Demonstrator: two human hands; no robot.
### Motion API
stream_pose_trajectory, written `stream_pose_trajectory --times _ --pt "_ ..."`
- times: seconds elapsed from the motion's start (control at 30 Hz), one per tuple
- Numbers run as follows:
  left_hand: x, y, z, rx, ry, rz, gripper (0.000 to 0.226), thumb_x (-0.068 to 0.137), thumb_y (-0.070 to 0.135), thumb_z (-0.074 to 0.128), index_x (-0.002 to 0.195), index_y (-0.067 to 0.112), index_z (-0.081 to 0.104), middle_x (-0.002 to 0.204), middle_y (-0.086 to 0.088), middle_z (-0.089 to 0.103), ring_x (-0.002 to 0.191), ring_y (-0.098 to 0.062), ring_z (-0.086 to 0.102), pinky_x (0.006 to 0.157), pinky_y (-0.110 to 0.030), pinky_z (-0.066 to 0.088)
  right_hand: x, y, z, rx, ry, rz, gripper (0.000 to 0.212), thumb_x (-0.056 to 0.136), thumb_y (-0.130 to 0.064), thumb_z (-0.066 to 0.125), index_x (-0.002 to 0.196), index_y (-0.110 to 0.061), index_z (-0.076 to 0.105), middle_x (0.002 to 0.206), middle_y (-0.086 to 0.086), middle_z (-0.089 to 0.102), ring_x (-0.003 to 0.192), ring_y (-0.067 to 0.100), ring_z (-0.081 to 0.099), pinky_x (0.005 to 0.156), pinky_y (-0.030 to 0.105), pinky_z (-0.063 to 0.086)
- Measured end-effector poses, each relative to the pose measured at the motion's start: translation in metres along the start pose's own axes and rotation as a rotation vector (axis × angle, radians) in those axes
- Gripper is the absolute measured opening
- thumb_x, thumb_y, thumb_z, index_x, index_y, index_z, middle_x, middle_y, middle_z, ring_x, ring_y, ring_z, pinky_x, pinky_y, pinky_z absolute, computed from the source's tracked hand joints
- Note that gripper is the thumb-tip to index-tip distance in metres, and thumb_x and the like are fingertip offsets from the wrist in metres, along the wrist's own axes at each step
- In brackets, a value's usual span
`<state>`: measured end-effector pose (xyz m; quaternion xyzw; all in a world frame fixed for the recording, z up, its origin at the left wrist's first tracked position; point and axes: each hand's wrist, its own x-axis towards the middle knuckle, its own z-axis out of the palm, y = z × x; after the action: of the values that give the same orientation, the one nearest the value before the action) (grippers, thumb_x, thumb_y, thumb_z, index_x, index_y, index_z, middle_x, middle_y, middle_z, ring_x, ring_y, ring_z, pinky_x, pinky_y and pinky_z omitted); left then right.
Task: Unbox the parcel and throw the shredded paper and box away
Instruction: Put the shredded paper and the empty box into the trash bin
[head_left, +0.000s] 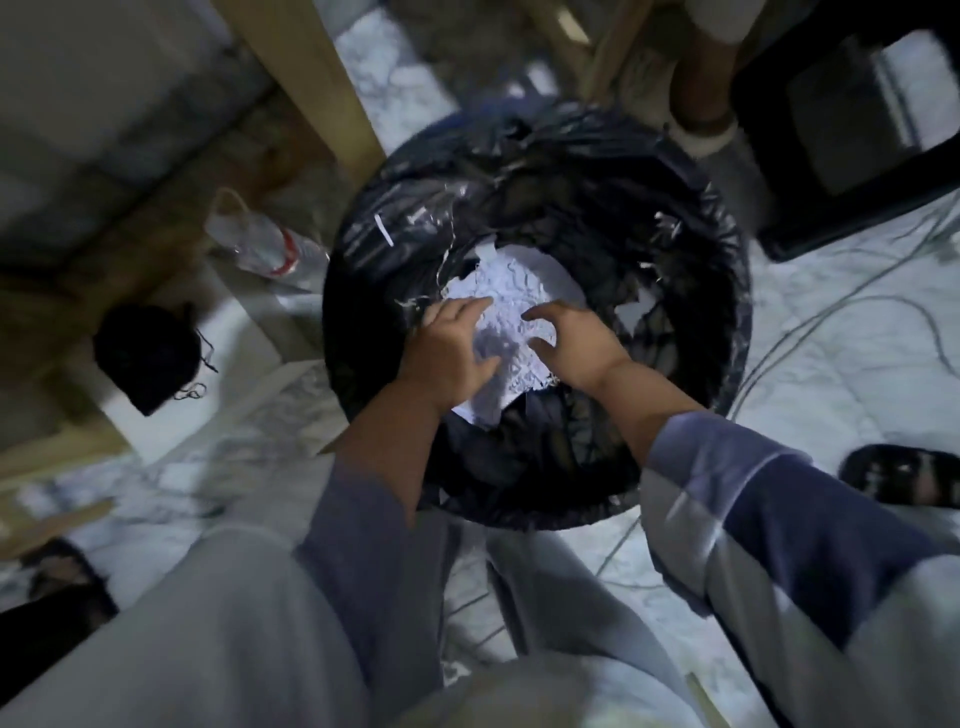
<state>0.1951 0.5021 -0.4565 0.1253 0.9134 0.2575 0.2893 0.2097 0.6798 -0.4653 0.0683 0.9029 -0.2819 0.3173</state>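
We look straight down, from a camera worn on our head, into a round bin (537, 312) lined with a black plastic bag (395, 223), which fills the middle of the frame. Both our hands reach into its mouth from the lower part of the frame. A crumpled mass of white shredded paper (511, 291) lies in the bin at the centre of the frame, between and under our hands. Our left hand (449, 348) sits on the left edge of the paper with its grip spread, fingers fairly straight and resting on the paper. Our right hand (576, 340) is on the right edge, its fingers loosely bent over the paper; the picture is blurred, so we cannot tell whether this grip pinches the paper or only touches it. A few thin white strips (383, 230) cling to the bag near the rim at upper left of the bin. Both arms wear grey-blue sleeves (727, 499), and our pale trousers (218, 634) fill the bottom of the frame. The floor (831, 364) is white marble with grey veins. On it, at centre left, lies a clear plastic bottle (260, 241), and below it a dark cloth object (148, 356). Pale wooden legs (306, 78) cross the upper left. Thin cables (841, 312) trail across the floor at right, and a dark sandal (904, 475) sits at the right edge.
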Motion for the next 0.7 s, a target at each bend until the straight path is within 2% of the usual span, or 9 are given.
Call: stream_pose_trajectory --times 0.07,0.13,0.23,0.4,0.53,0.6,0.7 --pt "-0.015 0.025 -0.039 -0.013 0.014 -0.022 0.066 0.083 0.028 0.067 0.143 0.018 0.04 0.143 -0.005 0.045 0.134 -0.027 0.034 0.112 -0.042 0.03 -0.019 -0.024 -0.035 -0.035 0.015 -0.024 0.037 0.092 -0.025 0.054 0.129 -0.022 0.053 0.138 0.01 0.05 0.11 0.03 0.059 0.094 0.039 0.049" --pt "-0.032 0.052 -0.082 -0.005 -0.007 -0.048 0.059 0.089 0.032 0.06 0.143 0.024 0.038 0.144 -0.002 0.044 0.136 -0.024 0.031 0.112 -0.041 0.03 -0.042 -0.054 -0.073 -0.061 0.034 -0.065 0.037 0.091 -0.025 0.054 0.128 -0.022 0.053 0.132 0.013 0.053 0.113 0.032 0.056 0.095 0.042 0.048" --pt "-0.065 0.091 -0.149 -0.001 0.047 -0.032 0.046 0.092 0.032 0.055 0.137 0.027 0.046 0.138 0.0 0.05 0.132 -0.023 0.037 0.108 -0.041 0.035 -0.081 -0.103 -0.132 -0.092 0.072 -0.137 0.035 0.091 -0.023 0.053 0.126 -0.02 0.056 0.129 0.012 0.055 0.116 0.033 0.052 0.096 0.042 0.047" --pt "-0.126 0.134 -0.246 0.042 0.208 -0.023 0.033 0.091 0.029 0.054 0.124 0.027 0.057 0.124 0.0 0.059 0.121 -0.022 0.047 0.101 -0.039 0.042 -0.143 -0.187 -0.21 -0.153 0.144 -0.293 0.027 0.091 -0.017 0.047 0.112 -0.019 0.064 0.108 0.012 0.069 0.098 0.032 0.063 0.08 0.041 0.053" --pt "-0.172 0.139 -0.307 0.034 0.368 -0.041 0.029 0.091 0.027 0.054 0.119 0.027 0.061 0.123 0.002 0.061 0.119 -0.02 0.05 0.099 -0.037 0.044 -0.171 -0.263 -0.247 -0.204 0.18 -0.394 0.029 0.091 -0.016 0.047 0.115 -0.02 0.063 0.104 0.011 0.071 0.096 0.03 0.064 0.078 0.034 0.051" --pt "-0.191 0.13 -0.333 -0.011 0.447 -0.064 0.027 0.09 0.025 0.054 0.116 0.026 0.063 0.122 0.004 0.062 0.118 -0.019 0.051 0.097 -0.038 0.046 -0.176 -0.3 -0.256 -0.221 0.18 -0.461 0.029 0.093 -0.017 0.046 0.117 -0.017 0.062 0.103 0.013 0.07 0.094 0.031 0.064 0.071 0.03 0.046" --pt "-0.215 0.104 -0.361 -0.041 0.544 -0.136 0.026 0.09 0.025 0.055 0.114 0.027 0.064 0.125 0.004 0.06 0.12 -0.018 0.049 0.099 -0.039 0.044 -0.174 -0.349 -0.255 -0.239 0.169 -0.52 0.03 0.093 -0.016 0.044 0.119 -0.019 0.06 0.103 0.009 0.068 0.091 0.028 0.062 0.07 0.03 0.046"
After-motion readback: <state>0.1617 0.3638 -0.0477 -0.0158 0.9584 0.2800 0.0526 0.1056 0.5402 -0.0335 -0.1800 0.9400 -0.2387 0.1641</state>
